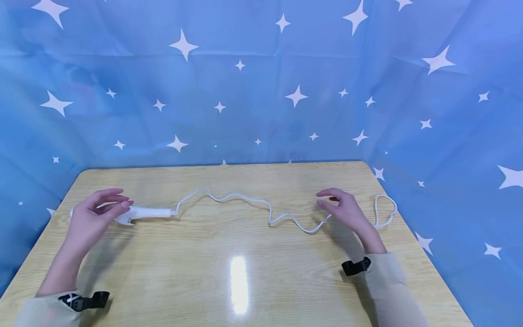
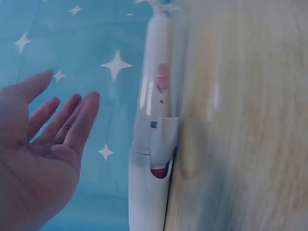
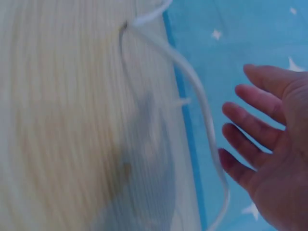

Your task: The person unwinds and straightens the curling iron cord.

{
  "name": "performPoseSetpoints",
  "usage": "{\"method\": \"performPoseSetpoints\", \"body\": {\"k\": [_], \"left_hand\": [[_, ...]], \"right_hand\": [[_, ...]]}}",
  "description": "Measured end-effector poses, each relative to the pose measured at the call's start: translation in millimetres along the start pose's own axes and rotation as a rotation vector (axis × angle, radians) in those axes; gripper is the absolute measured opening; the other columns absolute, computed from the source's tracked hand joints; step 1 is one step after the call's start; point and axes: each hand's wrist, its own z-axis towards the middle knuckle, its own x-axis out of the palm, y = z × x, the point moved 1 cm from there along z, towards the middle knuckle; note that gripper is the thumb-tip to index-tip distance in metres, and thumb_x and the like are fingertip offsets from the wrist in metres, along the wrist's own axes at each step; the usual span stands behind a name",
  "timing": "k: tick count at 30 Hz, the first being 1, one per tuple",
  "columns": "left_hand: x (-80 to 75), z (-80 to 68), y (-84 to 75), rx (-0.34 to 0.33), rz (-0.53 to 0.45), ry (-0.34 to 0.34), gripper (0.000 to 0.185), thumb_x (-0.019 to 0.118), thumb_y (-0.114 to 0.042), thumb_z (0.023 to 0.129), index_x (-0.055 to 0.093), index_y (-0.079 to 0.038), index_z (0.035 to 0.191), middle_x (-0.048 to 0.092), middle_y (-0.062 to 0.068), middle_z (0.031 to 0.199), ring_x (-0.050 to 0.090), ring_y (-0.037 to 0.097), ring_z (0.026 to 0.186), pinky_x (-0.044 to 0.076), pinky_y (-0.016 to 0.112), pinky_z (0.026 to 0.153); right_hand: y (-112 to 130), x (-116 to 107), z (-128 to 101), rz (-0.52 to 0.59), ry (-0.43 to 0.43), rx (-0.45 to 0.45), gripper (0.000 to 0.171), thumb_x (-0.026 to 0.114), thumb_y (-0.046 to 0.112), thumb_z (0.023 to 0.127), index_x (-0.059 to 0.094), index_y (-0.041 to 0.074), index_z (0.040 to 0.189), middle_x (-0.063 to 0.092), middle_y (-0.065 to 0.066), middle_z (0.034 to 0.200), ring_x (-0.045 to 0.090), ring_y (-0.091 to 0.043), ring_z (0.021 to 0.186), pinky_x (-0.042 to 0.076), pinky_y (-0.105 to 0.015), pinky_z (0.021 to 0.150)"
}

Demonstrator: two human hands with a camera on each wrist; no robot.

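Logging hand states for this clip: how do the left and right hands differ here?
The left hand hovers by the white corded appliance, its fingers near the handle; the right hand hovers over the white cord mid-run. The left hand sits near the table's left edge, the right hand toward its right. Both are open, gripping nothing.

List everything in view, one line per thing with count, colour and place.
corded tool: one, white with pink buttons, lying on the table's left side, just beside the left hand.
cord: one, white, snaking from the tool's end across the table to a loop near the right edge.
table: one, light wood grain, filling the lower middle of the head view.
backdrop: one, blue cloth with white stars, behind and around the table.
wrist straps: two, black, one on each wrist.
sleeves: two, pale beige, at the lower corners.
left hand: one, fingers relaxed, over the tool's handle, holding nothing.
right hand: one, fingers relaxed, over the cord near its looped end, holding nothing.
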Motion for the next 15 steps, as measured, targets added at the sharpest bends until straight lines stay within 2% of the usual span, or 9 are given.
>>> {"method": "performPoseSetpoints", "body": {"k": [1, 3, 6, 8, 12, 13, 15], "left_hand": [[0.9, -0.2, 1.8, 0.012, 0.095, 0.009, 0.038, 0.071, -0.013, 0.099, 0.062, -0.007, 0.136, 0.073, 0.002, 0.115, 0.067, -0.005, 0.100, 0.056, 0.010, 0.080], [1.0, 0.3, 5.4, 0.030, 0.291, 0.040, 0.045, 0.071, -0.020, 0.099, 0.060, -0.004, 0.139, 0.069, 0.011, 0.126, 0.064, 0.006, 0.116, 0.057, 0.022, 0.091], [-1.8, 3.1, 12.8, 0.059, 0.448, 0.122, 0.047, 0.074, -0.020, 0.097, 0.060, -0.001, 0.139, 0.059, 0.029, 0.137, 0.056, 0.038, 0.129, 0.051, 0.055, 0.100], [-4.2, 5.3, 18.0, 0.090, 0.504, 0.184, 0.047, 0.076, -0.013, 0.094, 0.062, 0.002, 0.135, 0.055, 0.035, 0.138, 0.050, 0.059, 0.124, 0.038, 0.075, 0.100], [-6.5, 8.4, 27.9, 0.169, 0.562, 0.227, 0.047, 0.079, 0.001, 0.086, 0.064, 0.005, 0.129, 0.055, 0.039, 0.134, 0.051, 0.064, 0.118, 0.024, 0.081, 0.107], [-6.7, 9.1, 30.1, 0.182, 0.576, 0.223, 0.046, 0.078, 0.003, 0.085, 0.064, 0.006, 0.129, 0.056, 0.039, 0.133, 0.051, 0.064, 0.118, 0.021, 0.082, 0.108], [-7.1, 9.9, 33.6, 0.197, 0.597, 0.198, 0.044, 0.076, 0.008, 0.085, 0.064, 0.007, 0.128, 0.056, 0.039, 0.132, 0.049, 0.064, 0.120, 0.022, 0.082, 0.107]], "right_hand": [[-3.4, -2.9, -2.2, -0.021, -0.016, 0.004, 0.031, 0.067, 0.020, 0.102, 0.069, 0.001, 0.126, 0.064, -0.020, 0.132, 0.058, -0.043, 0.119, 0.052, -0.058, 0.097], [-9.0, -7.8, -6.0, -0.056, -0.045, 0.005, 0.030, 0.068, 0.017, 0.101, 0.069, 0.002, 0.127, 0.063, -0.021, 0.133, 0.057, -0.043, 0.119, 0.050, -0.059, 0.095], [-19.9, -11.3, -10.7, -0.104, -0.066, -0.013, 0.027, 0.068, 0.004, 0.096, 0.071, 0.001, 0.124, 0.063, -0.023, 0.133, 0.056, -0.045, 0.121, 0.047, -0.062, 0.100], [-26.6, -11.8, -13.7, -0.132, -0.060, -0.032, 0.029, 0.067, -0.004, 0.092, 0.073, 0.000, 0.120, 0.063, -0.023, 0.132, 0.053, -0.047, 0.126, 0.042, -0.066, 0.106], [-36.7, -12.3, -17.8, -0.194, -0.072, -0.089, 0.027, 0.071, -0.009, 0.084, 0.077, 0.002, 0.108, 0.068, -0.022, 0.126, 0.056, -0.048, 0.123, 0.041, -0.067, 0.107], [-38.4, -12.8, -18.1, -0.210, -0.081, -0.104, 0.025, 0.072, -0.008, 0.084, 0.078, 0.002, 0.106, 0.069, -0.021, 0.124, 0.056, -0.047, 0.121, 0.042, -0.067, 0.105], [-41.4, -14.1, -17.5, -0.241, -0.096, -0.126, 0.022, 0.076, -0.006, 0.084, 0.079, 0.003, 0.104, 0.070, -0.020, 0.121, 0.058, -0.047, 0.118, 0.043, -0.066, 0.103]]}}
